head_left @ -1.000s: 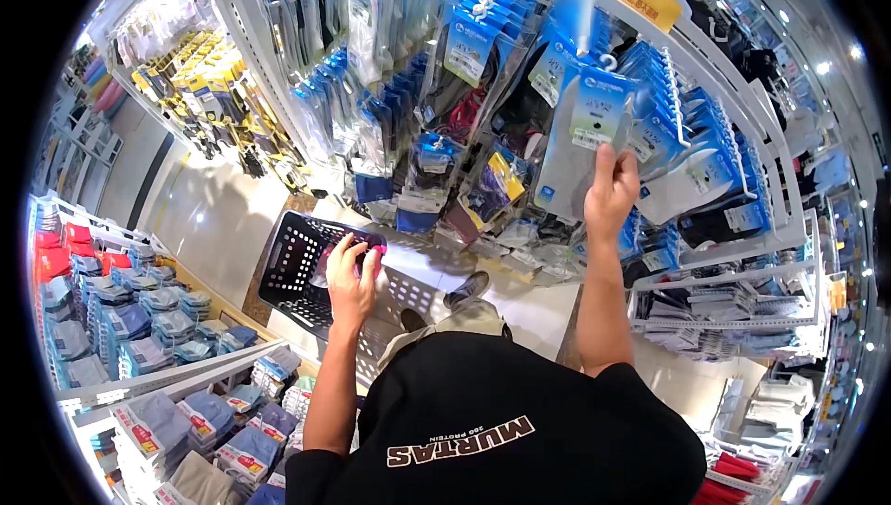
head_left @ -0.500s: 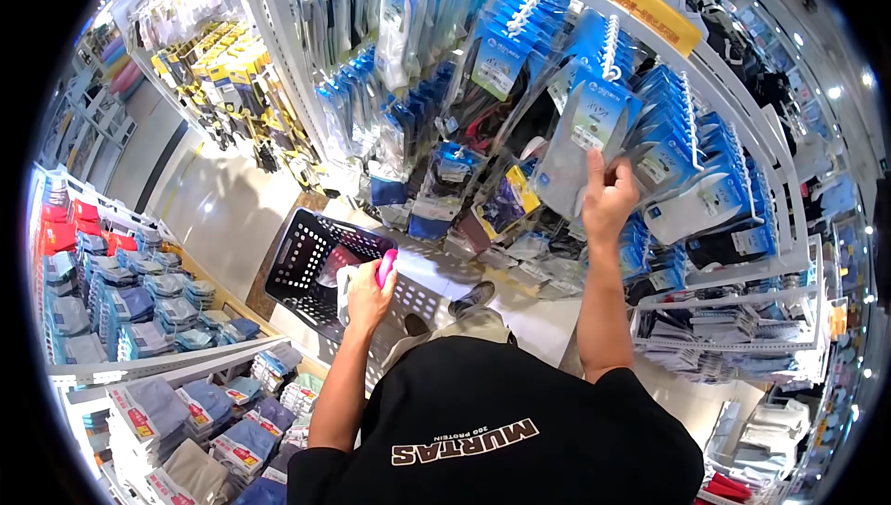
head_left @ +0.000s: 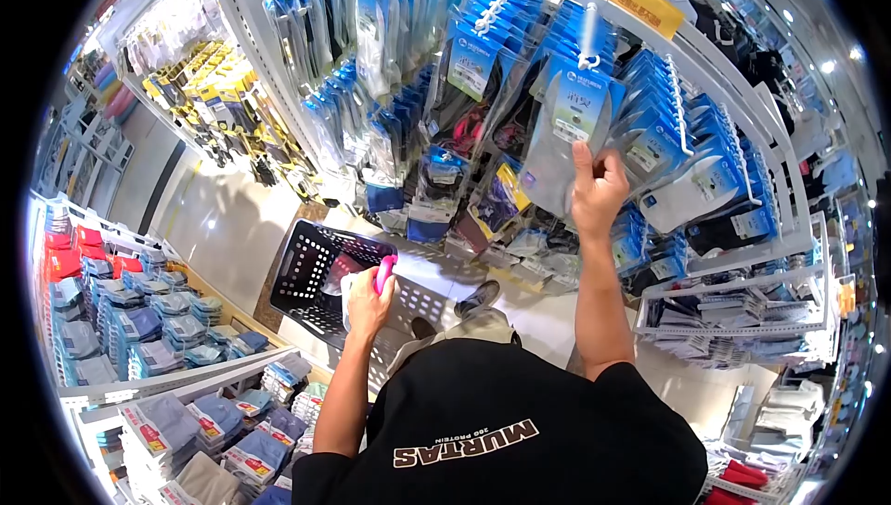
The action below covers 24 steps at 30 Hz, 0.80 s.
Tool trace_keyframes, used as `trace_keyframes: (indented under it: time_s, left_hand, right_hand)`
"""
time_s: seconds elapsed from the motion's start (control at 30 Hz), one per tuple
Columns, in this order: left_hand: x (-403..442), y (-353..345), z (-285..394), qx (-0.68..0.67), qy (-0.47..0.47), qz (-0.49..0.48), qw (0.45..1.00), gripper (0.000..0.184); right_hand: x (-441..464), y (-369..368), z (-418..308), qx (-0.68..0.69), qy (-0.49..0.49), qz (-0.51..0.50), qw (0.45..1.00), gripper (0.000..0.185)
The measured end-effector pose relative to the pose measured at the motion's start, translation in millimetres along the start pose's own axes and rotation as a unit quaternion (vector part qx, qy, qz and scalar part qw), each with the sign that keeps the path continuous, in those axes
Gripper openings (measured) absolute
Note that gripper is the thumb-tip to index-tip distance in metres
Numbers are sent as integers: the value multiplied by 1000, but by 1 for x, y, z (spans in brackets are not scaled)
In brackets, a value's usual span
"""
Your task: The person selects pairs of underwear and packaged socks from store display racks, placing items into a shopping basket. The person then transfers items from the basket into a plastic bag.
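Observation:
My right hand [head_left: 599, 191] pinches the lower edge of a grey sock pack [head_left: 560, 163] with a blue and green card, which is at the front of a white hook [head_left: 588, 45] on the rack. Around it hang more packs with blue cards. My left hand [head_left: 369, 299] is wrapped round the pink handle [head_left: 385, 273] of a dark perforated shopping basket [head_left: 295, 264]. Inside the basket lies a clear pack with something reddish [head_left: 342, 273].
Yellow-carded packs [head_left: 213, 101] hang at the upper left. Shelves of folded, packed garments [head_left: 139, 324] stand at the left and lower left. A white wire shelf [head_left: 733, 327] is at the right. My shoes [head_left: 477, 299] are on the floor beside the basket.
My left hand has closed on the basket's pink handle, where its fingers were looser before. My right hand still holds the grey sock pack, slightly shifted left. The view has shifted a little.

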<state>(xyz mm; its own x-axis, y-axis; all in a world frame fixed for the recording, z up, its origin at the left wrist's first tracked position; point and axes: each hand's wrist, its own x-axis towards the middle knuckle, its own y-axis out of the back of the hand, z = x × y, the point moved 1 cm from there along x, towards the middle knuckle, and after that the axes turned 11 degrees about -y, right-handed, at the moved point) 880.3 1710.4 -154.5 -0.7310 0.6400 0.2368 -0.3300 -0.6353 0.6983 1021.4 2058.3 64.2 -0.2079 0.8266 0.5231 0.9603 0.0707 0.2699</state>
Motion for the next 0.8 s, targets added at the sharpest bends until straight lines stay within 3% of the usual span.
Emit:
trace_keyframes:
  time_s: [0.13,0.53,0.8]
  left_hand:
    - [0,1,0,-5,2,3,1000,36]
    - [1,2,3,21,-3,-1,1000,35]
    - [2,5,7,-7,30,-7,1000,37]
  right_hand:
    - [1,-5,8,-31,-4,-25,999,46]
    - [-11,-5,-1,69,-16,26,997,45]
    - [0,-16,7,5,-37,-28,999,43]
